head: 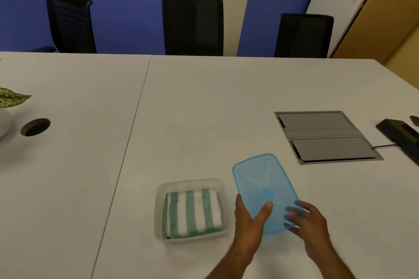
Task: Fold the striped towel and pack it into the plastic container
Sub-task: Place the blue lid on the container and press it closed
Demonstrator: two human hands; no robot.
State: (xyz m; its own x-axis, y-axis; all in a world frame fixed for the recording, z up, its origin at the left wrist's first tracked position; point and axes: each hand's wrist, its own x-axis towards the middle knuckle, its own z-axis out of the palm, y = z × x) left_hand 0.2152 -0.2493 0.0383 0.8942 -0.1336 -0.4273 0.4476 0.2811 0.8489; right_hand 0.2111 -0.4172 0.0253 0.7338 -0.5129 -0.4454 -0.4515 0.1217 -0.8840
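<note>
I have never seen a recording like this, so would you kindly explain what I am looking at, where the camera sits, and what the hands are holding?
There is no machine here: a person works with two bare hands, and the single picture comes from a wide-angle camera worn on their head, looking forward and down. On the white table stands a clear plastic container with the folded green-and-white striped towel already inside. Both hands hold the translucent blue lid just right of the container: the left hand has its grip on the lid's near left edge, and the right hand takes the near right edge, with fingers showing through the plastic. The container is not yet covered. Further off are a grey cable hatch, a plant leaf and three black chairs.
</note>
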